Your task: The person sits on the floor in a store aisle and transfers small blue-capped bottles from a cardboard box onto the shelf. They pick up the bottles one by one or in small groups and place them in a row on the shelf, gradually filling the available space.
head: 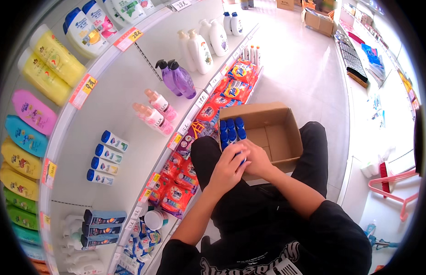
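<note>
My left hand [230, 165] and my right hand [257, 158] meet over the near edge of an open cardboard box [291, 137]. Between them they hold a small bottle with a blue cap [241, 155], mostly hidden by the fingers. Inside the box, along its left side, stand several blue-capped bottles [231, 124]; the rest of the box bottom shows bare cardboard. The box sits between my knees. Four similar items would not be counted here: several small blue-capped bottles [111, 141] stand on the shelf to the left.
Left, the white shelf [141, 144] also holds pink pump bottles [159, 115], purple pump bottles [178, 79] and blue shampoo bottles [104, 228]. Detergent bags [177, 197] fill the lower shelf beside my left knee. A pink plastic frame [393, 192] is at the right. The aisle floor [295, 68] stretches ahead.
</note>
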{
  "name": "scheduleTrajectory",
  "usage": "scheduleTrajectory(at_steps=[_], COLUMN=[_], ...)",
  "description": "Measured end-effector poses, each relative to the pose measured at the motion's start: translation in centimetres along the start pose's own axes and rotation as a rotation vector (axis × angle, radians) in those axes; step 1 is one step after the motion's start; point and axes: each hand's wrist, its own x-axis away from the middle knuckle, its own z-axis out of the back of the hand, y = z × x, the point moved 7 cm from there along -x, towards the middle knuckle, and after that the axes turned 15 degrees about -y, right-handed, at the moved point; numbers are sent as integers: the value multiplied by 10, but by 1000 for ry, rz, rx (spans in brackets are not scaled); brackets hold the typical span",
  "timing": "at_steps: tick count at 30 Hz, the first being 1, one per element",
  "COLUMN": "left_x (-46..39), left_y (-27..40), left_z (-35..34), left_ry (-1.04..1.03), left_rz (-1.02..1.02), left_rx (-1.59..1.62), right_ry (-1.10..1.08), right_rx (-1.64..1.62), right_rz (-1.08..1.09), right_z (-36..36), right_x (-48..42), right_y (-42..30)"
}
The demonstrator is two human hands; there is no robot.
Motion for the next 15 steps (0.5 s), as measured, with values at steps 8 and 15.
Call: scheduleTrajectory(at_steps=[8, 15], left_x=[20, 11], left_y=[-157, -189], left_z=[-89, -120], left_ry=[-298, -512], left_rz=[578, 679], left_rx=[-240, -439], right_ry=[12, -35], right_rx=[-307, -248], right_rz=[-687, -710], right_z=[-29, -65], right_x=[22, 8], right_y=[135, 162])
